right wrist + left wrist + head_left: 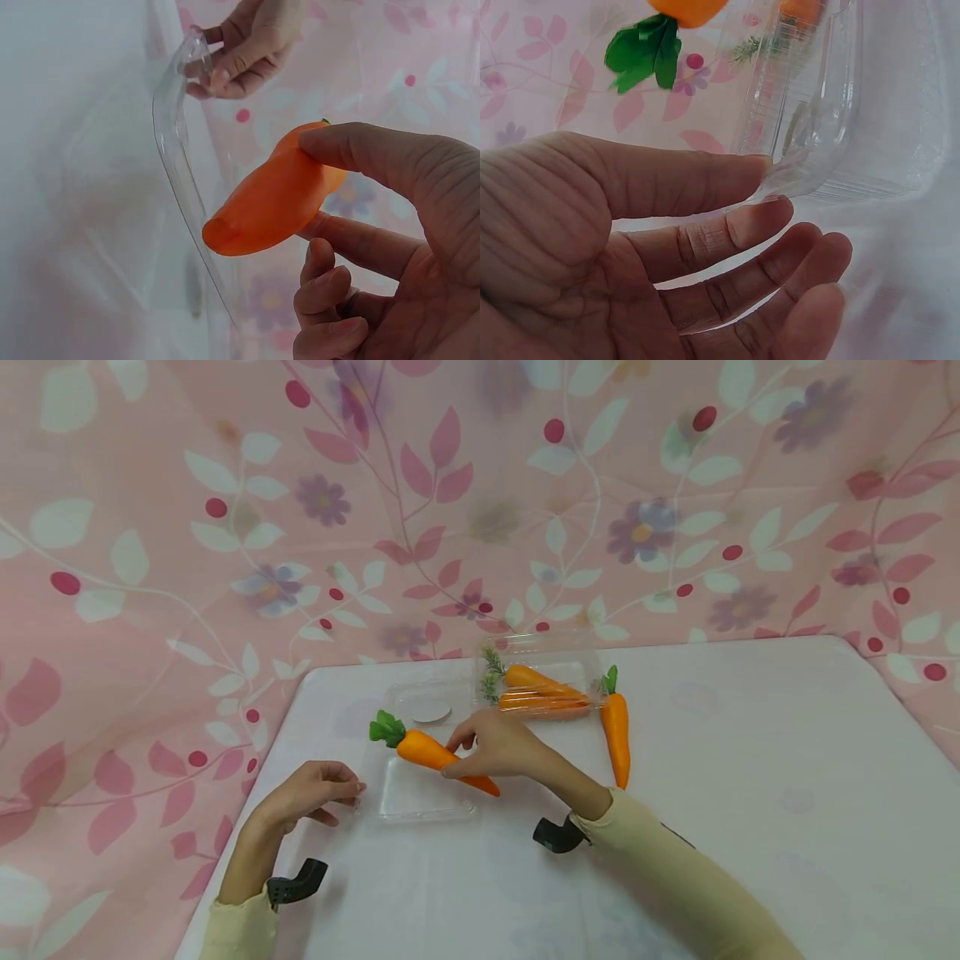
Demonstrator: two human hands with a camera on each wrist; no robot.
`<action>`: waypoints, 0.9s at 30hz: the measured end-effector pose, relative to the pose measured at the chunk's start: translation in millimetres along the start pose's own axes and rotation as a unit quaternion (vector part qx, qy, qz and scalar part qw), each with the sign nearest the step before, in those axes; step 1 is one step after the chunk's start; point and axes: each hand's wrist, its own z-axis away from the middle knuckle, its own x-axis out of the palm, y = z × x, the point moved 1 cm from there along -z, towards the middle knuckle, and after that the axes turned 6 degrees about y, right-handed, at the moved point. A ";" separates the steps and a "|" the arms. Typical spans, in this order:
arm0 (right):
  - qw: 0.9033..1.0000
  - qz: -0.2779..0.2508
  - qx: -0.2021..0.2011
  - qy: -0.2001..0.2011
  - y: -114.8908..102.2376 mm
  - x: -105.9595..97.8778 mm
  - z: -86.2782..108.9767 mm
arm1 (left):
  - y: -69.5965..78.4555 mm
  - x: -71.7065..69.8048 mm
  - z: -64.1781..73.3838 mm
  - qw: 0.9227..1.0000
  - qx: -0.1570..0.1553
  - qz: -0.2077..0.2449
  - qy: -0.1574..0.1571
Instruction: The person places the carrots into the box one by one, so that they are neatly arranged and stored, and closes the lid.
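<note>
My right hand (498,745) pinches an orange carrot (422,749) between thumb and fingers, its green leafy top pointing left and its tip to the right. The carrot overlaps a clear plastic clamshell box (429,815) in the head view. My left hand (315,793) pinches that box's left edge; in the left wrist view thumb and index finger meet at a corner of the clear plastic box (832,150). In the right wrist view the carrot (270,199) is held tip toward the camera, beside the box's thin rim (176,172).
Behind, a second clear box (540,647) contains orange carrots (543,683) with feathery green tops. Another carrot (617,739) lies right of it on the white table (750,760). An oval white label (431,711) shows on the clear plastic at the back. A floral cloth (480,510) hangs behind.
</note>
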 end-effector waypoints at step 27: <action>0.992 0.119 0.035 -0.015 -19.6 63.6 -29.3 | 1.7 -1.5 -0.7 1.000 0.009 0.004 -0.015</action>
